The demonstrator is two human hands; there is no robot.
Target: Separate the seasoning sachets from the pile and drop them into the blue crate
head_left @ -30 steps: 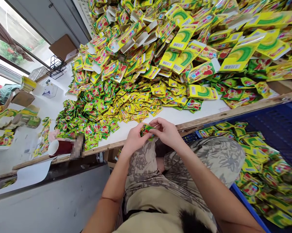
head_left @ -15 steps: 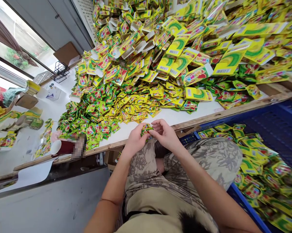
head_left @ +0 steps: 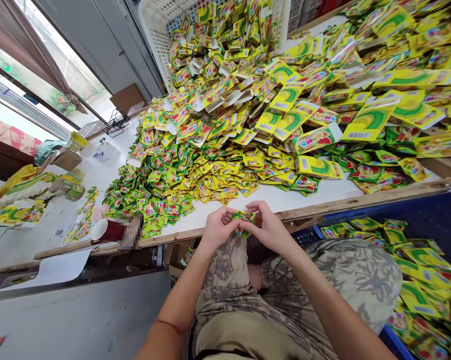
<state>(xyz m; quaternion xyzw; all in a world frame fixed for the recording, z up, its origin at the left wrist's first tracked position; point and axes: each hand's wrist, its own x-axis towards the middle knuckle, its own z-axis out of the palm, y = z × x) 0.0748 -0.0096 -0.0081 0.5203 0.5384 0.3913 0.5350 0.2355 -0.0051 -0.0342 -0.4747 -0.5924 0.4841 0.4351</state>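
Just in front of the table edge, above my lap, a small green sachet (head_left: 244, 217) with red print is held between both hands. My left hand (head_left: 218, 229) grips its left side with bent fingers and thumb. On the other side, my right hand (head_left: 269, 227) pinches it between thumb and fingers. Whether it is one sachet or several stacked, I cannot tell. Beyond the hands lie loose yellow sachets (head_left: 217, 181) and, to their left, green sachets (head_left: 168, 175). Behind them rises a heap of yellow-green boxes (head_left: 285, 107), some with open flaps.
A white plastic basket (head_left: 152, 37) spills boxes at the back. On the right, a blue crate (head_left: 392, 342) of filled boxes stands beside my knee. A dark red cup (head_left: 112, 230) lies near the wooden table edge (head_left: 375, 204). A black wire rack (head_left: 116, 122) stands back left.
The view has tilted upward, showing more of the white basket. My hands remain together on the sachet, with the left fingers now more visible behind it.
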